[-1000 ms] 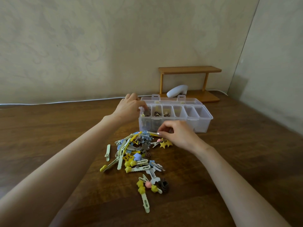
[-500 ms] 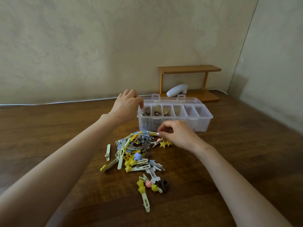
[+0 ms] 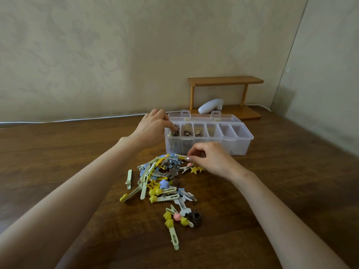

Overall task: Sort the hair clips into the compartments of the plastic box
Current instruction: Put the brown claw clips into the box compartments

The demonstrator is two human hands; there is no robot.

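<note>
Across the table (image 3: 58, 152), box (image 3: 242, 144) open at the far side, left four compartments part-filled, right two bare; just before it, pile (image 3: 161, 177) of loose hair clips; left hand (image 3: 151, 129) curled over the leftmost compartment (image 3: 173, 131), impossible to tell whether holding anything; right hand (image 3: 211, 160) pinching thumb to forefinger on a thin clip (image 3: 182, 156) at the pile's far edge. Best to lift that one straight up, clear of its neighbours, then match by kind. Behind: shelf (image 3: 225, 80); cable (image 3: 77, 119) along the wall; white gadget (image 3: 210, 106) under the shelf. Only obstacle: left hand over the box's end.
</note>
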